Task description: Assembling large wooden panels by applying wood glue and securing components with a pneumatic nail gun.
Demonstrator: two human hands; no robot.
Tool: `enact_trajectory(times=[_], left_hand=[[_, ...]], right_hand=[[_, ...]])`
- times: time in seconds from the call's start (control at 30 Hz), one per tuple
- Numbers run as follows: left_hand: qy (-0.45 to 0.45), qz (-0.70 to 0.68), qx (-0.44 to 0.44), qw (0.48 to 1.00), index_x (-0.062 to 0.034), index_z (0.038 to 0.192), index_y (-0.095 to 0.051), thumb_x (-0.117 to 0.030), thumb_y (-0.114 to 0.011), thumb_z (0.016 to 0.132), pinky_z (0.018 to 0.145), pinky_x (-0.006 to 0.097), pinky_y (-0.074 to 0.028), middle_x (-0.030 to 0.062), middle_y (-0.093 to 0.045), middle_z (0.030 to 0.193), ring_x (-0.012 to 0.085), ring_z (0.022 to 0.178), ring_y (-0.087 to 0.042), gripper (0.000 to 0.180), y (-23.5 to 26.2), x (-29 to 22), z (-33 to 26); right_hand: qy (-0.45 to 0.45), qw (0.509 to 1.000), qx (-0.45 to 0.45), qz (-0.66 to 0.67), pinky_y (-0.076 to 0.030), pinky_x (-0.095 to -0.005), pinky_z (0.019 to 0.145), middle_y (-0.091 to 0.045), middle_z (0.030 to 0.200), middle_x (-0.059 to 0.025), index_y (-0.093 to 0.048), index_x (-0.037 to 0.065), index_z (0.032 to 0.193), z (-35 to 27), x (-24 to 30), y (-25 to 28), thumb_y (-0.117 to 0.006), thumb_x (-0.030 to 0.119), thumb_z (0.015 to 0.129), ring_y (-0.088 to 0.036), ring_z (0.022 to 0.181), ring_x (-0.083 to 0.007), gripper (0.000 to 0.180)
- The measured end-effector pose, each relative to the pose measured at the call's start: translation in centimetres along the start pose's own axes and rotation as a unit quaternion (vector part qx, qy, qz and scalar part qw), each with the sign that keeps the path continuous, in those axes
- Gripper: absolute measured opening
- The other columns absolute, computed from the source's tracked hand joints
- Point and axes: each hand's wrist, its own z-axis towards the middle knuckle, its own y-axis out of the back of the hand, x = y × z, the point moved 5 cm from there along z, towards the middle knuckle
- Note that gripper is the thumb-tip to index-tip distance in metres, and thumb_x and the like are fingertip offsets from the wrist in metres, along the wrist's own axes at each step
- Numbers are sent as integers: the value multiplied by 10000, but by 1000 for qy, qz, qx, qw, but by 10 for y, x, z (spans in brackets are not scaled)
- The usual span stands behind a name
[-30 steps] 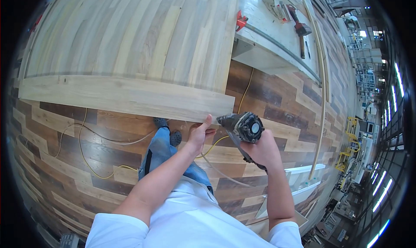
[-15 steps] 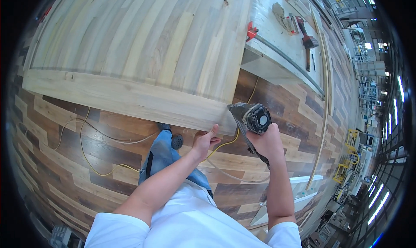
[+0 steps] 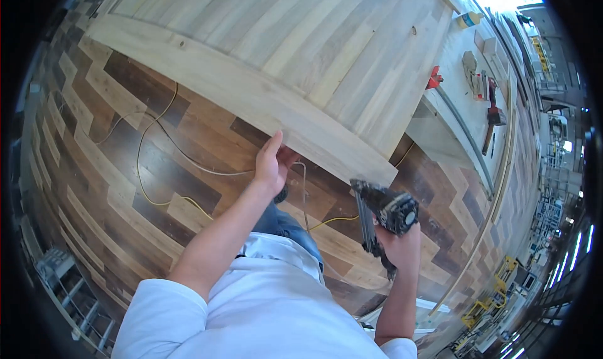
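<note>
My right hand (image 3: 402,245) is wrapped around the grip of a black nail gun (image 3: 392,209). The gun's nose is at the near edge of a pale wooden board (image 3: 314,128), close to its right end; whether they touch I cannot tell. This long board runs along the near side of a large wood-strip panel (image 3: 326,51). My left hand (image 3: 271,166) is at the board's near edge, left of the gun. Its thumb points up against the board, apart from the fingers, which lie partly hidden by the lower edge.
Right of the panel stands a light workbench (image 3: 461,111) with a red clamp (image 3: 434,78), a cordless power tool (image 3: 494,105), a glove (image 3: 470,67) and a glue bottle (image 3: 469,20). A yellow hose (image 3: 139,164) loops over the wood-plank floor. A metal ladder (image 3: 75,296) is at lower left.
The nail gun has come off the board's right end toward me. My left hand has shifted left along the board's edge. The whole view has turned, so the panel appears tilted.
</note>
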Motion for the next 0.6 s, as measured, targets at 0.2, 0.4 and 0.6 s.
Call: enact_trajectory(times=[0.2, 0.4, 0.6], left_hand=[[-9, -52, 110, 993, -101, 1070, -621, -225, -604, 955, 858, 345, -571, 50, -677, 1046, 183, 964, -668, 170, 29, 9, 19], [-62, -104, 171, 978, -59, 1068, -645, -192, -597, 955, 903, 328, -548, 63, -684, 1058, 170, 993, -652, 180, 34, 33, 37], [-35, -74, 141, 987, -37, 1128, -629, -220, -575, 970, 920, 340, -541, 74, -675, 1069, 186, 1001, -650, 247, 39, 26, 27]], right_hand=[[64, 998, -18, 5, -519, -326, 677, -705, 795, -155, -682, -10, 912, 26, 39, -17, -663, 51, 696, -701, 735, -216, 226], [42, 999, 24, -16, -519, -322, 690, -716, 799, -123, -710, 2, 964, 31, 53, -28, -653, 44, 709, -670, 714, -159, 265], [108, 993, 20, -54, -520, -319, 656, -701, 725, -108, -714, -1, 939, 28, 56, -24, -666, 47, 732, -656, 681, -136, 218]])
